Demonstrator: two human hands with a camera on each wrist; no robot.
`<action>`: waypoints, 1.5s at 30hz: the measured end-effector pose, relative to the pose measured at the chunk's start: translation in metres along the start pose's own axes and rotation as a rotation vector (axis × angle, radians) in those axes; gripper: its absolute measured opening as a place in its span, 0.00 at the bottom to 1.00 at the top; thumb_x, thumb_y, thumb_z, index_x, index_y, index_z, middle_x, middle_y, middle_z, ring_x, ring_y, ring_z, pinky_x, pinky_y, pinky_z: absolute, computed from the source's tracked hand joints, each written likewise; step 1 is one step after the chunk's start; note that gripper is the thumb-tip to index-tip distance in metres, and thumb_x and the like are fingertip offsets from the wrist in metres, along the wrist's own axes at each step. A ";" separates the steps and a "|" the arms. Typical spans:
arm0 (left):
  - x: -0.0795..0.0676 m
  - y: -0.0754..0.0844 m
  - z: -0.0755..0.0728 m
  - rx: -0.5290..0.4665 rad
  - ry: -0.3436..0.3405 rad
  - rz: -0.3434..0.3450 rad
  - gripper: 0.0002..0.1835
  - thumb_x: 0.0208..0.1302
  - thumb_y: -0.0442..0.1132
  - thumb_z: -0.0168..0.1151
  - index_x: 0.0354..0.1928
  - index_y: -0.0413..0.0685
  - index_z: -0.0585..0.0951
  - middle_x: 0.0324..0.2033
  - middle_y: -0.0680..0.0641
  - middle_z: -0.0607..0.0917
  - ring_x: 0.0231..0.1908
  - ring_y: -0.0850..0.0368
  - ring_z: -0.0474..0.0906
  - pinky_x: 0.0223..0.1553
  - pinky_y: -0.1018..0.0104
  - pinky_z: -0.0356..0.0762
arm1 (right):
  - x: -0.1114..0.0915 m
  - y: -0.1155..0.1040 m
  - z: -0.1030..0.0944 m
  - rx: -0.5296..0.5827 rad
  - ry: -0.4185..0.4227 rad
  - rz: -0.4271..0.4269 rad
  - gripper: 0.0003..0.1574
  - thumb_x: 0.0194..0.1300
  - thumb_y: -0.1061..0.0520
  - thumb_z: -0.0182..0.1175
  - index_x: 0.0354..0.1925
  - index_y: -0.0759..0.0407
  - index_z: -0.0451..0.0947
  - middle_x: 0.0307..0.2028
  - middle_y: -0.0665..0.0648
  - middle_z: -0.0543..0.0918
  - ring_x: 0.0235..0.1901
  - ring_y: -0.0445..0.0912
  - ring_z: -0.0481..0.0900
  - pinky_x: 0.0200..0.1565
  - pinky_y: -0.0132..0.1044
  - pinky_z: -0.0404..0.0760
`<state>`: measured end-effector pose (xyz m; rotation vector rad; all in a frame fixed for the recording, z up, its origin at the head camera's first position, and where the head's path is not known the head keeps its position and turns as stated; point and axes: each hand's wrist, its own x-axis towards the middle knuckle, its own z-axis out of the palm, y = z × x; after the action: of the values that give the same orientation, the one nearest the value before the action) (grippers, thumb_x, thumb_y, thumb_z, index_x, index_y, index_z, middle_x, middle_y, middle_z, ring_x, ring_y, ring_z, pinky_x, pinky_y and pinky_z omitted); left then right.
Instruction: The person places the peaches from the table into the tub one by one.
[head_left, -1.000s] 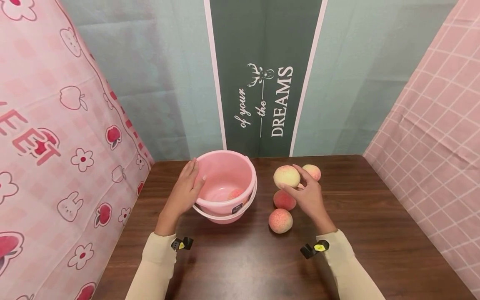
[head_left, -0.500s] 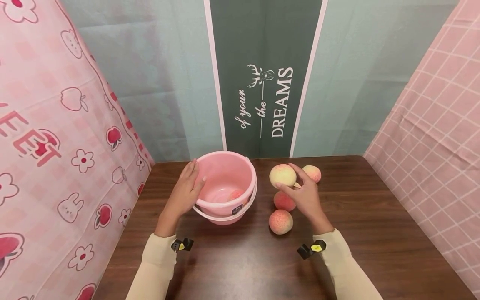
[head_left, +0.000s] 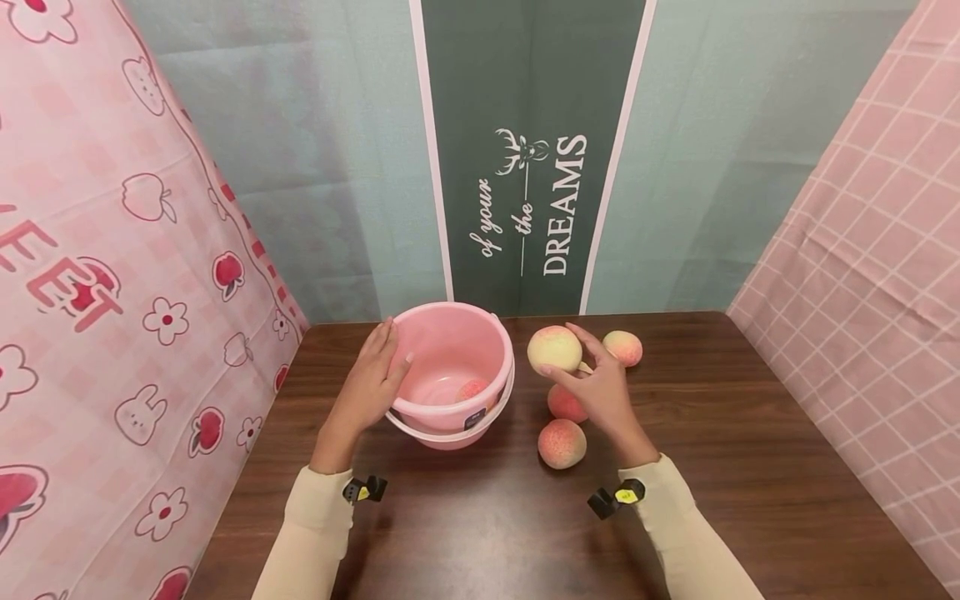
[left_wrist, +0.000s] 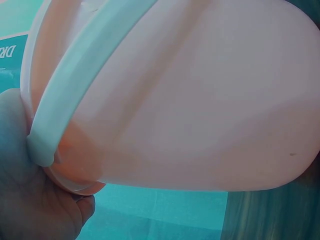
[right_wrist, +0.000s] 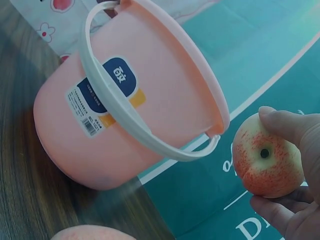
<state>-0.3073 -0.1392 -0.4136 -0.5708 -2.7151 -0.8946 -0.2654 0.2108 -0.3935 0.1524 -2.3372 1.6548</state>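
Observation:
A pink bucket [head_left: 450,350] with a white handle [right_wrist: 125,110] stands on the table, and a peach [head_left: 472,390] lies inside it. My left hand [head_left: 367,379] grips the bucket's left rim, the thumb over the inner side. To the right of the bucket, my right hand [head_left: 603,387] holds a pale yellow and red peach [head_left: 553,350] off the table between thumb and fingers. The dark hole in that peach shows in the right wrist view. Below it on the table are a redder peach [head_left: 566,403], partly hidden, and a speckled peach [head_left: 562,443].
Another peach [head_left: 624,348] sits behind the right hand, near the back of the brown wooden table [head_left: 480,533]. Upright cloths close off the back and both sides. The bucket's white handle hangs down over its front.
My right hand has moved left with the peach, bringing it nearer the bucket. The left hand and the bucket stay in place.

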 end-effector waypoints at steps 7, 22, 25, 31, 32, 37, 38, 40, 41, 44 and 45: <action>0.000 0.000 -0.001 -0.002 0.001 0.004 0.37 0.79 0.49 0.49 0.77 0.32 0.54 0.79 0.38 0.50 0.79 0.43 0.43 0.76 0.45 0.48 | 0.000 -0.006 0.007 0.044 -0.005 -0.005 0.47 0.55 0.62 0.77 0.70 0.61 0.70 0.66 0.64 0.74 0.60 0.57 0.78 0.60 0.51 0.77; -0.003 -0.003 0.002 -0.007 -0.005 -0.005 0.38 0.79 0.52 0.47 0.77 0.33 0.53 0.79 0.39 0.49 0.79 0.43 0.42 0.75 0.43 0.48 | 0.010 0.018 0.018 0.023 -0.036 -0.030 0.52 0.54 0.51 0.80 0.73 0.49 0.69 0.68 0.54 0.73 0.61 0.53 0.77 0.58 0.46 0.79; -0.003 -0.003 0.001 -0.009 -0.002 -0.008 0.38 0.79 0.51 0.48 0.78 0.33 0.53 0.79 0.39 0.49 0.79 0.43 0.42 0.75 0.43 0.48 | 0.012 0.017 0.021 0.030 -0.048 -0.051 0.52 0.53 0.47 0.80 0.73 0.47 0.69 0.68 0.53 0.74 0.59 0.52 0.78 0.57 0.43 0.80; -0.001 -0.002 0.000 -0.009 -0.004 0.003 0.38 0.79 0.52 0.47 0.77 0.33 0.53 0.80 0.39 0.49 0.79 0.43 0.42 0.75 0.44 0.47 | 0.015 0.013 0.025 0.084 -0.046 -0.086 0.51 0.53 0.50 0.80 0.72 0.49 0.71 0.66 0.53 0.76 0.58 0.51 0.79 0.53 0.37 0.82; 0.000 -0.002 0.000 -0.008 -0.002 0.005 0.37 0.79 0.51 0.47 0.77 0.32 0.53 0.79 0.39 0.49 0.79 0.42 0.42 0.75 0.43 0.47 | 0.016 0.012 0.026 0.092 -0.047 -0.089 0.50 0.53 0.51 0.80 0.72 0.49 0.71 0.65 0.53 0.76 0.58 0.51 0.80 0.53 0.36 0.82; 0.000 -0.001 0.000 -0.011 0.004 0.004 0.36 0.80 0.49 0.47 0.77 0.32 0.54 0.79 0.38 0.50 0.79 0.42 0.43 0.75 0.42 0.48 | 0.016 0.009 0.028 0.111 -0.059 -0.084 0.51 0.54 0.54 0.79 0.72 0.51 0.69 0.66 0.54 0.76 0.58 0.50 0.80 0.54 0.34 0.81; 0.000 -0.001 0.000 -0.012 0.003 0.003 0.36 0.80 0.49 0.47 0.77 0.32 0.54 0.79 0.38 0.50 0.79 0.42 0.43 0.75 0.42 0.48 | 0.016 0.009 0.028 0.112 -0.062 -0.080 0.51 0.54 0.55 0.79 0.73 0.51 0.69 0.66 0.54 0.76 0.58 0.50 0.80 0.54 0.35 0.81; 0.000 -0.001 0.000 -0.014 -0.002 -0.003 0.36 0.80 0.48 0.48 0.77 0.32 0.54 0.79 0.38 0.50 0.79 0.42 0.43 0.75 0.42 0.48 | 0.016 0.007 0.029 0.109 -0.068 -0.068 0.51 0.55 0.57 0.78 0.73 0.53 0.68 0.67 0.56 0.75 0.58 0.51 0.80 0.55 0.37 0.81; 0.000 -0.001 0.000 -0.015 -0.004 -0.005 0.36 0.80 0.48 0.48 0.77 0.32 0.54 0.79 0.38 0.49 0.79 0.42 0.43 0.75 0.42 0.48 | 0.017 0.006 0.029 0.106 -0.072 -0.064 0.51 0.55 0.59 0.78 0.73 0.54 0.67 0.67 0.57 0.75 0.59 0.52 0.79 0.56 0.39 0.80; 0.000 -0.001 0.000 -0.021 -0.012 -0.014 0.36 0.80 0.48 0.48 0.78 0.33 0.54 0.80 0.40 0.49 0.79 0.43 0.42 0.75 0.42 0.48 | 0.017 0.003 0.031 0.089 -0.078 -0.060 0.51 0.56 0.62 0.77 0.74 0.57 0.66 0.68 0.60 0.74 0.59 0.54 0.79 0.57 0.43 0.80; 0.000 0.000 0.000 -0.022 -0.013 -0.014 0.36 0.80 0.49 0.47 0.78 0.34 0.53 0.80 0.40 0.49 0.79 0.44 0.42 0.75 0.42 0.48 | 0.017 0.002 0.031 0.088 -0.080 -0.062 0.51 0.56 0.62 0.77 0.74 0.59 0.66 0.68 0.61 0.74 0.60 0.55 0.78 0.57 0.44 0.79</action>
<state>-0.3073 -0.1395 -0.4138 -0.5644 -2.7276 -0.9290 -0.2870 0.1836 -0.3997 0.3108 -2.2924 1.7522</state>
